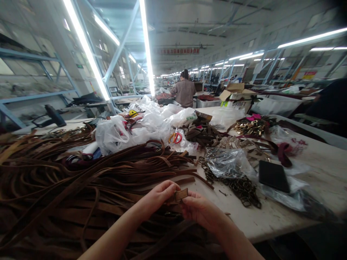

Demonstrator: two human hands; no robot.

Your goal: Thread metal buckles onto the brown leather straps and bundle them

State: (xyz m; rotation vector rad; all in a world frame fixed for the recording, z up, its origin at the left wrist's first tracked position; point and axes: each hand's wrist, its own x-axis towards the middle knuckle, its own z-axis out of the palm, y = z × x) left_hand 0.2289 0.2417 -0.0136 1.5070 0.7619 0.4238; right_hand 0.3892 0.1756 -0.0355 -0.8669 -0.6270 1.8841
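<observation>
Though small in view, two hands [159, 194] [199, 209], fingers [170, 188] tight on one apparently leather piece [181, 195].

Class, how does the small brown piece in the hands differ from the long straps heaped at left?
The small brown piece is short; the straps are long. The small brown piece is held in the left hand and right hand; the straps lie heaped. Both are brown.

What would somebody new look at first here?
Probably the big heap of brown straps covering the left of the table. Behind it, red-and-yellow scissors stand out against white plastic bags. Front and center, the left hand and right hand hold a small brown piece.
</observation>
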